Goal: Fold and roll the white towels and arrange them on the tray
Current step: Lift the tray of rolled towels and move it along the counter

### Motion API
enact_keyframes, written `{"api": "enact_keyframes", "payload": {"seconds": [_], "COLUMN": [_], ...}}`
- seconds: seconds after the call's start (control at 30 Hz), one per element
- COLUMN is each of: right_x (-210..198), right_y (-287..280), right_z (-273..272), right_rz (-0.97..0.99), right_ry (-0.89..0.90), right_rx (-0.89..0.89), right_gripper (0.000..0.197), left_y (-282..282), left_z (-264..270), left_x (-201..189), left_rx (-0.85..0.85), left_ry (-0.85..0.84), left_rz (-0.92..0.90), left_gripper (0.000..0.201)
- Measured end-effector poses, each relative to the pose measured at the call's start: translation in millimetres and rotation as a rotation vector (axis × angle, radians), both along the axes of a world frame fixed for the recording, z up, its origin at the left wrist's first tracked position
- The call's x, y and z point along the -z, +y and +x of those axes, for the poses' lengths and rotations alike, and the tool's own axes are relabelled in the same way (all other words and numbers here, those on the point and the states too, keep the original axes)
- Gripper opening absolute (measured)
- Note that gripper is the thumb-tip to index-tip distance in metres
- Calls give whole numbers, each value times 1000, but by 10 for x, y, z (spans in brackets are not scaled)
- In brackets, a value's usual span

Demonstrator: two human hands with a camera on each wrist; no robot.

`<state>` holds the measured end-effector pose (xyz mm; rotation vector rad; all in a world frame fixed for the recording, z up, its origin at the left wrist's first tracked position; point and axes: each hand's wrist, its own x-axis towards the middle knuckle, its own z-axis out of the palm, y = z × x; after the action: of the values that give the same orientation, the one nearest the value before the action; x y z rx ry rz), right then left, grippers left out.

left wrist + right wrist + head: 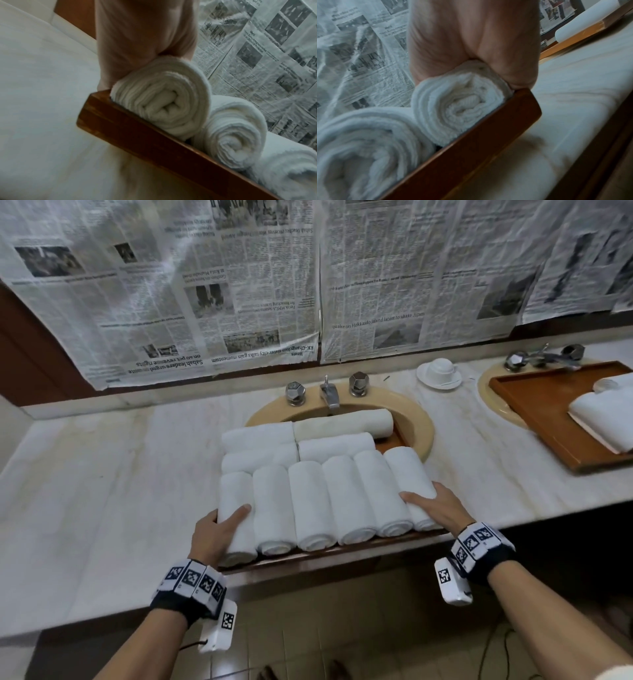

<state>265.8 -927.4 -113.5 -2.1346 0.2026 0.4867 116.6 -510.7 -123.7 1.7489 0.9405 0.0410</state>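
Note:
A brown wooden tray (325,559) packed with several rolled white towels (346,498) sits on the marble counter, partly over a sink. My left hand (214,529) grips the tray's left side, thumb lying on the leftmost roll (163,100) beside the tray's near rim (145,135). My right hand (438,505) grips the right side, thumb resting across the rightmost rolls (458,106) above the rim (479,142). The fingers of both hands are hidden behind the tray's sides.
The beige sink basin (418,426) and faucet (329,393) lie behind the tray. A second wooden tray (534,405) with folded white towels (606,412) sits at the right over another sink. A white cup on a saucer (439,371) stands between them. Newspaper covers the wall.

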Motion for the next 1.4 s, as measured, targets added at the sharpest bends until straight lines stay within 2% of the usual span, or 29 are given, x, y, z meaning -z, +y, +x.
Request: {"api": "enact_keyframes", "payload": {"seconds": [0.2,0.43,0.57,0.63,0.67,0.8,0.9,1.03,1.27,1.4], "right_x": [-113,-178,-177,-144,-122,1,-34,48,205,196], "right_y": [502,1480,2218,2582,2758,3350,3685,3924,4202,4313], "right_z": [-209,-588,-849,-967,-1026,-1108,-1177,-1135,-1133,-1074], "right_rz": [13,31,84,97,107,104,71,8,2,4], "right_ry": [-12,-29,-22,-24,-25,-47,-46,-20,-5,-12], "right_rx": [-38,-54,-53,-56,-59,-68,-64,-61,-56,-58], "right_gripper": [69,88,56,50,52,81,77,100,103,89], "left_y": [452,1385,2164,2558,2737,3313,3595,3781,4016,4117], "left_z": [-411,-895,-1136,-1231,-1273,-1401,-1446,-1417,-1387,-1345], "left_x": [-35,-116,-107,-80,-65,-18,-6,-4,-47,32], "left_rx": [-61,-116,-119,-116,-114,-126,-129,-129,-149,-149], "left_ry": [13,-44,-48,-43,-39,-28,-28,-28,7,29], "left_rz": [21,5,13,21,22,11,18,9,16,15], "left_gripper": [56,55,55,55,55,57,55,54,42,42]}}
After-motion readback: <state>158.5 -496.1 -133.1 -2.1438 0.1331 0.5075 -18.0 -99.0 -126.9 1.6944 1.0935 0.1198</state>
